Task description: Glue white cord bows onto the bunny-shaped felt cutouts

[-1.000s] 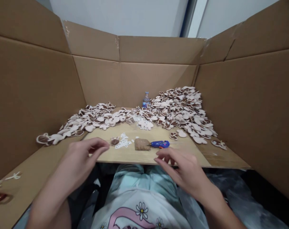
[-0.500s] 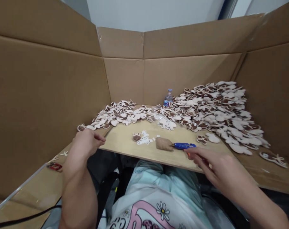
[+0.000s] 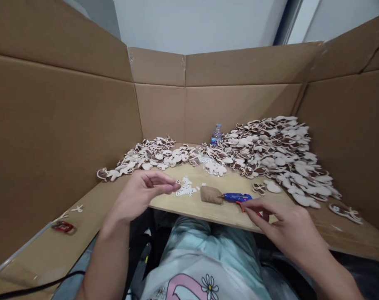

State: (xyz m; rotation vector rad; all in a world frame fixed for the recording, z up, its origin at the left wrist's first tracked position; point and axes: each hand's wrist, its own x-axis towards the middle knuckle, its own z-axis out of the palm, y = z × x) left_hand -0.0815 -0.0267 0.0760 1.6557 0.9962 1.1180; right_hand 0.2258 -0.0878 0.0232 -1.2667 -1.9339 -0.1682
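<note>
My left hand (image 3: 145,189) is over the board, its thumb and fingers pinched at the edge of a small brown felt piece (image 3: 178,186) that they mostly hide. Small white cut-out pieces (image 3: 185,187) lie just beyond the fingertips. A blue glue gun (image 3: 237,197) lies on its side, its tip against a brown wrapped block (image 3: 212,195). At its orange trigger, my right hand (image 3: 273,214) has thumb and fingers closed on the gun's handle side.
Brown-and-white bow-trimmed felt pieces form a tall heap (image 3: 270,154) at right and a lower heap (image 3: 155,154) at left. A water bottle (image 3: 217,135) stands behind. Cardboard walls (image 3: 236,104) enclose the board. A red object (image 3: 62,226) lies at far left.
My left hand has moved right from the board's left edge to the small brown felt piece and pinched it. My right hand remains at the glue gun. The view has shifted slightly.
</note>
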